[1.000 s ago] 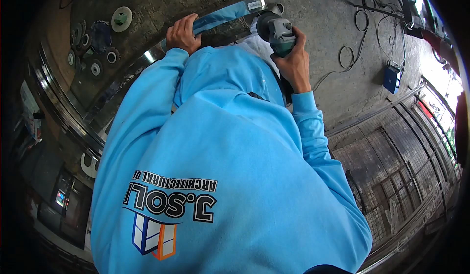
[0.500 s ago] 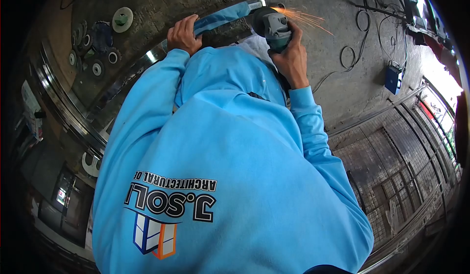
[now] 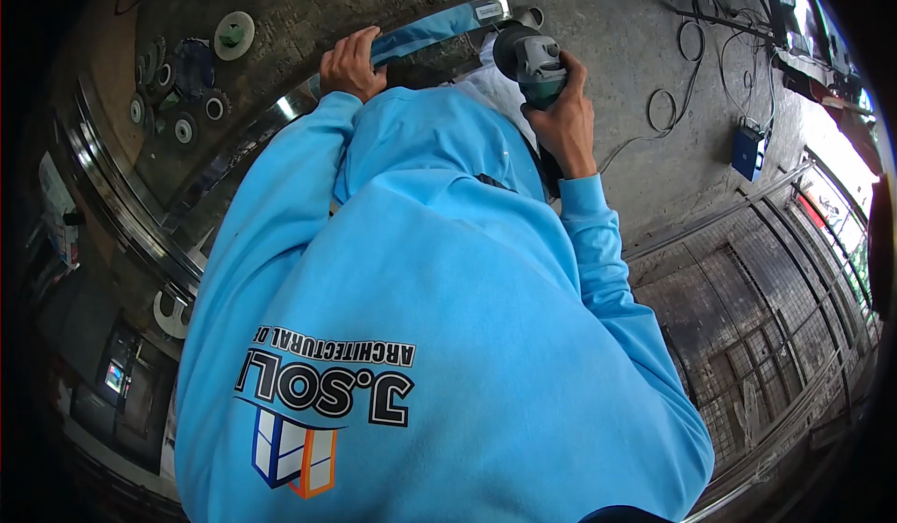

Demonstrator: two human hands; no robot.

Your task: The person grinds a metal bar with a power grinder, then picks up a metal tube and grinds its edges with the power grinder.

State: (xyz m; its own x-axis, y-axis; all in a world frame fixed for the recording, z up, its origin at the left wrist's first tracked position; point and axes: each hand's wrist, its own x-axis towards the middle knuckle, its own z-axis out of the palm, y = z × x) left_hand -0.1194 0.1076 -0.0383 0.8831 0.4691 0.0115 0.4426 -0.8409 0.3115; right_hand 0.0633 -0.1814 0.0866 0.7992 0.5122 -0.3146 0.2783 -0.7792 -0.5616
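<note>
My right hand [image 3: 565, 117] is wrapped around the body of an angle grinder [image 3: 540, 67], green and grey with a dark disc at its head. The disc sits just below the end of a shiny metal bar [image 3: 425, 32], near a short round tube piece [image 3: 531, 17] at that end; no sparks show. My left hand [image 3: 351, 63] is closed over the bar further left, fingers curled across its top. The bar's polished face mirrors blue, and a small label [image 3: 488, 9] is on it near the end. A white cloth [image 3: 500, 89] lies beneath the grinder.
Grinding discs [image 3: 234, 35] lie at the upper left, several in a cluster. Long metal profiles [image 3: 112, 182] run along the left. A blue box [image 3: 748, 152] with cables [image 3: 665, 112] stands on the floor at right, above a metal grille [image 3: 747, 299].
The grinder in my right hand has shifted slightly down and right, away from the bar's end. The orange sparks have stopped. My left hand stays on the bar.
</note>
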